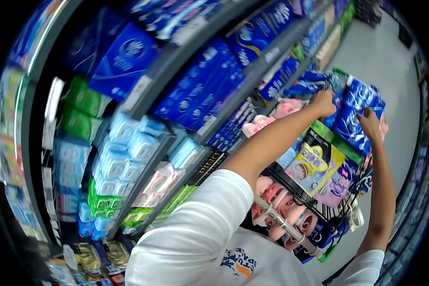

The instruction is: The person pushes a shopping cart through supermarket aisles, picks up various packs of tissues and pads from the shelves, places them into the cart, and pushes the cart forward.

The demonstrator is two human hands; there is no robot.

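Observation:
A shopping cart stands in front of me, piled with goods. On its far end lies a shiny blue plastic-wrapped tissue pack. My left hand is closed at the pack's left edge, beside crinkled blue wrapping; its fingertips are partly hidden. With bent fingers, my right hand grips the right side of the same pack. Nearer to me in the cart lies a yellow and purple printed bag, with a green strip along its far edge. Several pink slippers hang at the cart's near end.
Shelves on the left carry blue tissue packs and light-blue wipes packs. Pink plush-looking items sit between the shelf and the cart. The grey aisle floor runs along the right, with another shelf beyond.

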